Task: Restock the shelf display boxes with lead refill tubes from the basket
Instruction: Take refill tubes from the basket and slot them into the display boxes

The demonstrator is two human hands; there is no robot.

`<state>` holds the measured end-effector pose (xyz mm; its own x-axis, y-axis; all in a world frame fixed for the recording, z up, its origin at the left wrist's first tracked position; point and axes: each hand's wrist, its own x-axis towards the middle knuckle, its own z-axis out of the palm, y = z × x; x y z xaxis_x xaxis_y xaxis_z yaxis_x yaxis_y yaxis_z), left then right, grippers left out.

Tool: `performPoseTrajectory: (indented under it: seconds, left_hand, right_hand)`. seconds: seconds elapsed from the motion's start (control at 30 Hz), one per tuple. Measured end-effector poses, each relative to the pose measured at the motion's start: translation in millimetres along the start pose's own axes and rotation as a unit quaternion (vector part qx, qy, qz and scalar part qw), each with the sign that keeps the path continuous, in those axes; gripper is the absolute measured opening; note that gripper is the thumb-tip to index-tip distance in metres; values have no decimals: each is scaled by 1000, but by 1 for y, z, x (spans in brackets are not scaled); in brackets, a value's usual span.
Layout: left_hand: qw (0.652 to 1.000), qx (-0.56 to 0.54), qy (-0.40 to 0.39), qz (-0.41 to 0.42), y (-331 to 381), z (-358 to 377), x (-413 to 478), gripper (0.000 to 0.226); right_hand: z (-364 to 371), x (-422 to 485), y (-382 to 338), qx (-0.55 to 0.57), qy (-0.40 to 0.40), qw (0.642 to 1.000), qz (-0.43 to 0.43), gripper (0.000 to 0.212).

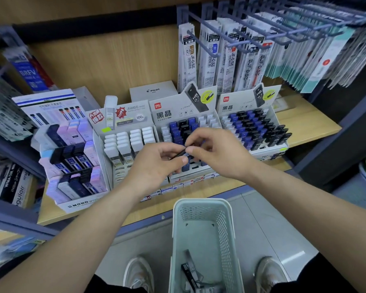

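Observation:
Both hands meet in front of the middle display box, which holds blue, black and white lead refill tubes. My left hand pinches a thin black lead refill tube between thumb and fingers. My right hand pinches the same tube at its upper end. Below, a pale green perforated basket stands on the floor between my feet, with several black tubes lying at its bottom. A second, similar display box to the right is nearly full of tubes.
A box of white tubes and a MONO box stand to the left on the wooden shelf. Refill packs hang from hooks above. A dark upright bounds the shelf at right. My shoes flank the basket.

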<state>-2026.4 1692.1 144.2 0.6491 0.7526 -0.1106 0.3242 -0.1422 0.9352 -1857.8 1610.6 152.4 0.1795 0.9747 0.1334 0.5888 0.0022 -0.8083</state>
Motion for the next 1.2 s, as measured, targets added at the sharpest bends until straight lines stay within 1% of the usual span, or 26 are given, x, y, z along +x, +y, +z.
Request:
performPoseTrajectory:
  seconds: [0.03, 0.1, 0.17, 0.27, 0.37, 0.47, 0.53, 0.6, 0.67, 0.73, 0.8, 0.87, 0.93, 1.0, 1.07, 1.13, 1.2]
  left_hand:
    - [1000, 4, 0, 0, 1, 1, 0, 16]
    - [1000, -4, 9, -6, 4, -1, 0, 8]
    - [1000, -20, 17, -13, 6, -5, 2, 6]
    - [998, -54, 38, -21, 9, -9, 3, 14]
    - [994, -100, 44, -29, 8, -5, 5, 27]
    - [989, -136, 46, -30, 7, -2, 7, 39]
    - [990, -129, 49, -25, 7, -3, 7, 38]
    - [994, -101, 49, -14, 6, -4, 6, 29]
    - [997, -71, 42, 4, 5, -4, 5, 24]
    - [998, -47, 33, 20, 3, -2, 5, 23]
    - [999, -30, 32, 29, 1, -1, 6, 25]
    - [999, -20, 33, 36, 0, 0, 6, 25]
    - [998, 7, 44, 46, -3, -1, 7, 25]
    - [991, 91, 67, 68, -6, -7, 8, 23]
    - [977, 177, 82, 82, -10, -15, 8, 18]
    - [965, 239, 75, 76, -14, -23, 8, 13]
    - [953, 292, 57, 63, -18, -27, 8, 15]
  right_hand:
    - [-2, 0, 1, 13, 4, 1000, 6, 3]
    - [-9, 0, 5, 42, 18, 999, 18, 7]
    - [-18, -3, 7, 65, 30, 997, 27, 10]
    - [-21, -8, 8, 99, 23, 994, 45, 14]
    - [-11, -11, 7, 78, -5, 996, 52, 19]
    - [-1, -13, 6, 52, -36, 997, 43, 13]
    - [-1, -11, 4, 46, -26, 998, 42, 12]
    - [-5, -8, 0, 48, 17, 998, 43, 9]
    - [-9, -5, -6, 81, 54, 995, 34, 7]
    - [-9, -2, -13, 101, 52, 994, 10, 19]
    - [-4, 0, -18, 73, 29, 997, -19, 25]
    - [-2, 4, -20, 24, 29, 999, -36, 20]
    - [-8, 7, -18, 3, 48, 998, -29, 16]
    - [-19, 11, -13, -18, 72, 997, -15, 17]
    - [-28, 13, -5, -49, 81, 995, 2, 19]
    - [-29, 15, 4, -85, 65, 994, 14, 19]
    - [-23, 16, 12, -122, 40, 992, 14, 18]
